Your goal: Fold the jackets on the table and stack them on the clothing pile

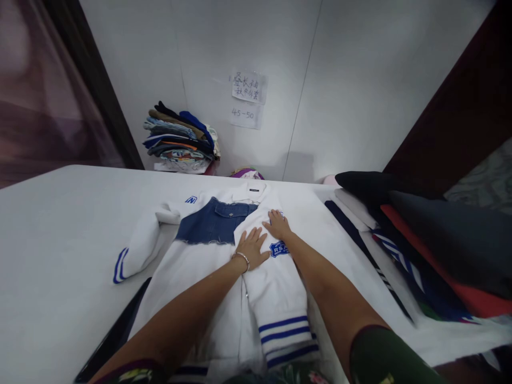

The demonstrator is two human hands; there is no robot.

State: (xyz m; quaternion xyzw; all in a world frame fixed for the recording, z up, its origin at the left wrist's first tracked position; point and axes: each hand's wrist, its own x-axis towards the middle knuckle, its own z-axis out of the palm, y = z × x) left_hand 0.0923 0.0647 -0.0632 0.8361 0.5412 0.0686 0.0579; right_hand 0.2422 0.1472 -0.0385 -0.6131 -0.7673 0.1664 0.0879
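A white jacket (216, 272) with a dark denim chest panel (204, 221) lies spread on the white table, collar (253, 191) at the far side. One sleeve (280, 298), with blue-striped cuff and blue badges, is folded in over the front. My left hand (253, 249), wearing a bracelet, lies flat on the jacket beside this sleeve, fingers spread. Just beyond it, my right hand (277, 225) presses flat near the sleeve's top and partly covers a badge. The other sleeve (138, 256) sticks out to the left, bent, with blue stripes at its cuff.
Folded clothes (180, 138) are piled high at the back left. A larger heap of dark, red and white garments (432, 240) lies along the right. Handwritten paper signs (248, 98) hang on the wall. A dark flat item (116, 330) shows by the jacket's left hem.
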